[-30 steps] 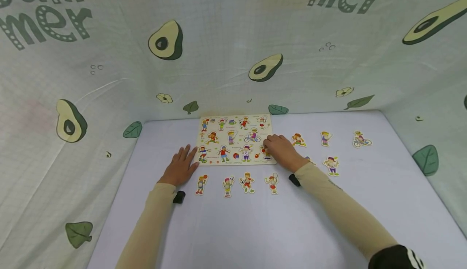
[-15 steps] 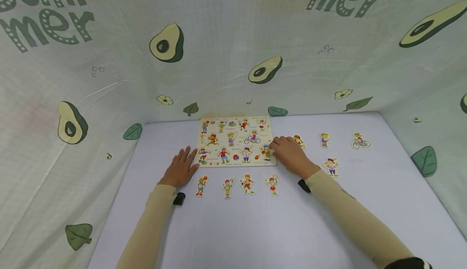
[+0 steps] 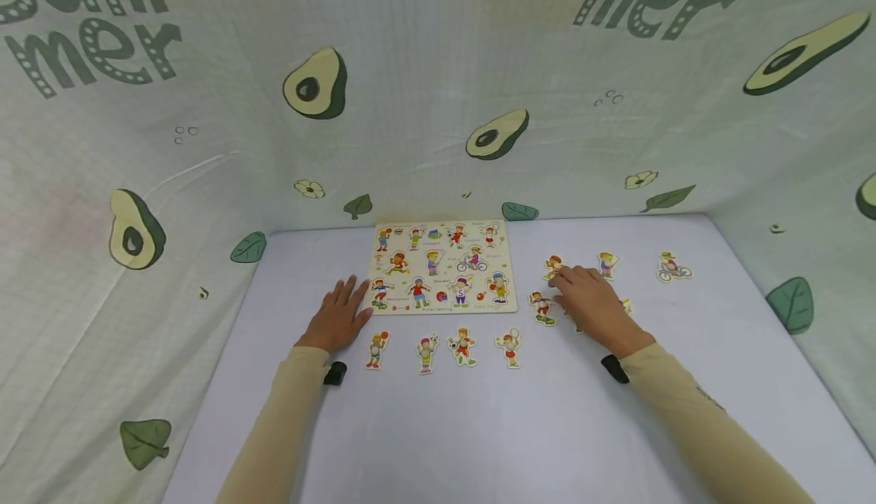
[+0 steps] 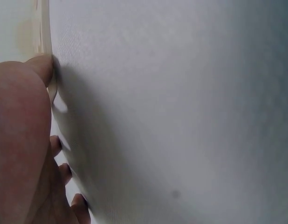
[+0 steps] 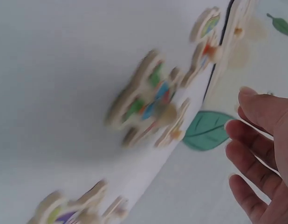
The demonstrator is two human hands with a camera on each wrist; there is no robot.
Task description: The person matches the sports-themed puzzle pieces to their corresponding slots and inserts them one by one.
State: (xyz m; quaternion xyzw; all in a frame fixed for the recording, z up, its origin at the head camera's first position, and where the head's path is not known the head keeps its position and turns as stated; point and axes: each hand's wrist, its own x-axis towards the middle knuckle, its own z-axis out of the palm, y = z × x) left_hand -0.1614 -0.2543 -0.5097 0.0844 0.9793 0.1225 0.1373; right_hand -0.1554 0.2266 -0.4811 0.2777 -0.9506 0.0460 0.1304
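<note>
My left hand (image 3: 335, 315) lies flat with spread fingers on the table at the left edge of a cream puzzle board (image 3: 416, 257) printed with sports figures; its thumb (image 4: 41, 65) touches the board's edge in the left wrist view. My right hand (image 3: 591, 308), fingers relaxed and holding nothing, hovers over the loose knobbed puzzle pieces right of the board. Its fingertips are near a skateboarder piece (image 3: 543, 309) and a runner piece (image 3: 553, 265), and it partly hides other pieces. A table tennis figure piece (image 3: 498, 288) sits at the board's lower right corner.
Several loose pieces, including a soccer player (image 3: 462, 347) and a tennis player (image 3: 509, 347), lie in a row before the board. At the right are a purple-clad figure (image 3: 606, 264) and a cyclist (image 3: 674, 267). A printed cloth (image 3: 411, 147) rises behind the white table (image 3: 445, 435).
My right hand has left the table tennis piece at the board's lower right and moved right over the loose pieces. The skateboarder piece has come into sight. My left hand stays put.
</note>
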